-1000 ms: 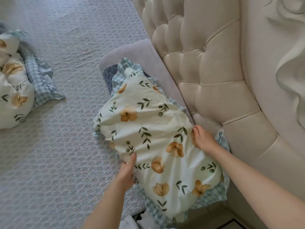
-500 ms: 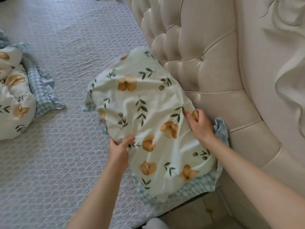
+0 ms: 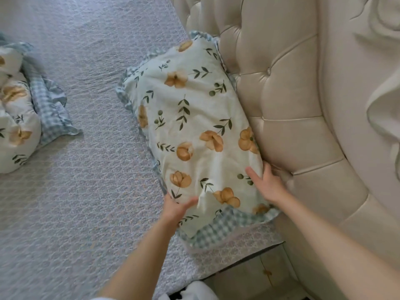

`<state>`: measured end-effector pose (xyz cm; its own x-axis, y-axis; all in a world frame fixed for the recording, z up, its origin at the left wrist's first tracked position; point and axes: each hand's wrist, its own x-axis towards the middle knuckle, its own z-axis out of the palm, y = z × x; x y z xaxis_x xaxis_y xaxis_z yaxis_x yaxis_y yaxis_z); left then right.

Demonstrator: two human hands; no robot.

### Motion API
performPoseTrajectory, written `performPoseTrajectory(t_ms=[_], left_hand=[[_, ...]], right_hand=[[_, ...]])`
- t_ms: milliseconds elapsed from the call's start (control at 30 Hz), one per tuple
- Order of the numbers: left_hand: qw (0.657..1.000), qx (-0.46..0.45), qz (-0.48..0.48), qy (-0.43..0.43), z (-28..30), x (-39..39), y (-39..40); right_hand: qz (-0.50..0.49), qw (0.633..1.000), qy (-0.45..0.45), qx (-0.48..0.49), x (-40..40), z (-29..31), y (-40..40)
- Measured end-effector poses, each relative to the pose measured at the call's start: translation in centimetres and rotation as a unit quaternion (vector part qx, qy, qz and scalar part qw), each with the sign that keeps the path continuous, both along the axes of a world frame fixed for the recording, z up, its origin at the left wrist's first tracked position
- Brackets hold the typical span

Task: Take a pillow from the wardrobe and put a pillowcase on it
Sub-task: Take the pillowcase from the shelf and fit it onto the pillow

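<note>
A pillow in a cream floral pillowcase (image 3: 190, 118) with a blue checked frill lies on the bed, its long side against the tufted headboard (image 3: 281, 100). My left hand (image 3: 176, 207) grips the near left corner, thumb on top of the fabric. At the near right edge my right hand (image 3: 267, 184) holds the pillow where it meets the headboard, fingers partly tucked behind it. The pillow itself is fully hidden inside the case.
A second floral pillow (image 3: 15, 118) with the same checked frill lies at the left edge. The grey quilted bedspread (image 3: 86, 191) covers the bed. A bedside cabinet (image 3: 257, 276) and something white (image 3: 190, 292) show at the bottom.
The cased pillow was lifted off the grey pillow, swung up and set down lengthwise against the headboard. Both hands slid to its near end.
</note>
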<state>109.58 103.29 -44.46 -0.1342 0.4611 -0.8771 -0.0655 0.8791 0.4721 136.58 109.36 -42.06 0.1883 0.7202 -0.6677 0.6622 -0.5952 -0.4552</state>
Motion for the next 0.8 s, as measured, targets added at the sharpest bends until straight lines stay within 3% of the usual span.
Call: performPoseTrajectory(t_ms=[133, 467, 633, 800], left_hand=[[0.999, 0.036, -0.006, 0.009, 0.4, 0.3, -0.4], [0.994, 0.092, -0.04, 0.051, 1.6, 0.6, -4.0], [0.967, 0.022, -0.235, 0.094, 0.3, -0.3, -4.4], [0.948, -0.003, -0.305, 0.096, -0.7, -1.4, -3.9]], right_hand=[[-0.066, 0.997, 0.036, 0.009, 0.6, -0.4, -1.5], [-0.06, 0.994, -0.039, 0.083, 1.1, 0.0, -5.5], [0.04, 0.987, -0.155, -0.001, 1.3, -0.1, -5.7], [0.082, 0.966, -0.241, 0.045, -0.6, 1.2, -6.0]])
